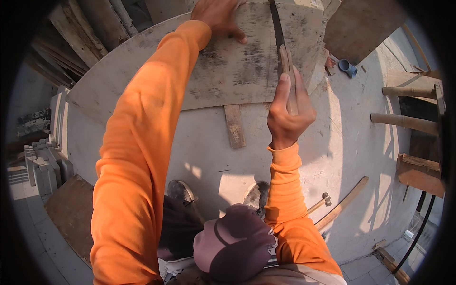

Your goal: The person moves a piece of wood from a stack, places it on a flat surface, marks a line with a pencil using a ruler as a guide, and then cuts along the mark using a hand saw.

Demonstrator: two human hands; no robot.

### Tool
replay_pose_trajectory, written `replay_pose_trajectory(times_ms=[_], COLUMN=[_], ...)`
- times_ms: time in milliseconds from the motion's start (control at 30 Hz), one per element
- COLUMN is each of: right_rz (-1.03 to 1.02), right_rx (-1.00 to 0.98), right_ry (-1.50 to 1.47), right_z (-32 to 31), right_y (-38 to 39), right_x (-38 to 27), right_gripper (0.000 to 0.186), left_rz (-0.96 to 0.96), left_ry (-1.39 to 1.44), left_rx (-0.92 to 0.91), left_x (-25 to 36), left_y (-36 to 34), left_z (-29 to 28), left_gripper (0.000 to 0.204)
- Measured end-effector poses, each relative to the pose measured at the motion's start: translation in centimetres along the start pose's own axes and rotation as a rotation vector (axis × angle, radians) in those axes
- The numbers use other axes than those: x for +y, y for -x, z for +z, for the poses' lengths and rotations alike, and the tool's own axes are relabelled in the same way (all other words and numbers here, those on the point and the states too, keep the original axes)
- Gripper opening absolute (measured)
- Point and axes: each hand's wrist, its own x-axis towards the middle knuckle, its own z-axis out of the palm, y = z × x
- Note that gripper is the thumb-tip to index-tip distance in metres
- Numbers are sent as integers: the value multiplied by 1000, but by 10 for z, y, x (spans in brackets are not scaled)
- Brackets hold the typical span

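Saw (pixel 284 52), head view: right hand (pixel 291 108) closed around its wooden handle, thumb along the top, presumably to align the blade over the board (pixel 237 66). Left hand (pixel 217 19) rests left of the blade, thumb splayed, likely steadying the board; whether its other fingers grip cannot be told.

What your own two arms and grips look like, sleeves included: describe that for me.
The left sleeve and right sleeve are long, plain bright orange fabric reaching the wrists, creased along their length, with no visible pattern or lettering. The left grip and right grip are bare, ungloved human hands; the left is partly cut off by the picture's top edge.
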Motion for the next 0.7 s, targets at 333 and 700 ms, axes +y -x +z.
replay_pose_trajectory(times_ms=[333, 700], right_rz=[209, 11], right_rx=[-106, -6], right_ry=[-9, -25], right_z=[-87, -42], right_y=[113, 62], right_x=[-15, 1], right_gripper=[35, 32], left_rz=[-8, 51], left_ry=[-4, 22], left_rx=[26, 203], left_x=[-9, -28], left_y=[4, -7], left_z=[6, 31], left_gripper=[84, 86])
